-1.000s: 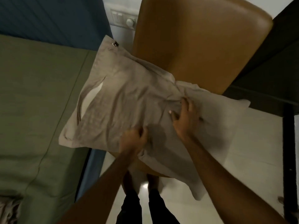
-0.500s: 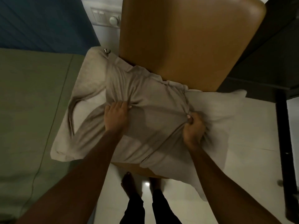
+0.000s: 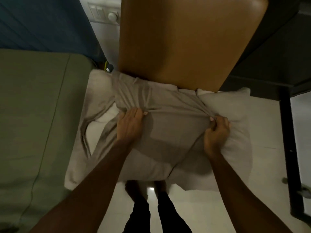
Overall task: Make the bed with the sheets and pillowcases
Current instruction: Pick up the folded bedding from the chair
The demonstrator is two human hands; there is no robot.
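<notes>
A pillow (image 3: pixel 235 115) lies across the seat of a brown chair (image 3: pixel 185 39), sticking out on both sides. A grey-beige pillowcase (image 3: pixel 168 125) covers it, bunched in tight folds across the middle. The white pillow shows through an opening at the left (image 3: pixel 94 132). My left hand (image 3: pixel 129 123) presses down on the case with fingers hooked into a fold. My right hand (image 3: pixel 217 130) is a fist clenched on a bunch of the fabric, pulling it taut between the two hands.
The bed with an olive-green sheet (image 3: pixel 33 115) runs along the left, its dark blue headboard (image 3: pixel 42 22) behind. A wall switch plate (image 3: pixel 104 12) sits beside the chair. A dark table with a leg (image 3: pixel 289 132) stands at the right. My feet (image 3: pixel 144 190) are on the white floor.
My hands have moved apart and forward on the pillow, gathering the pillowcase into tighter folds. The view has shifted closer over the chair seat.
</notes>
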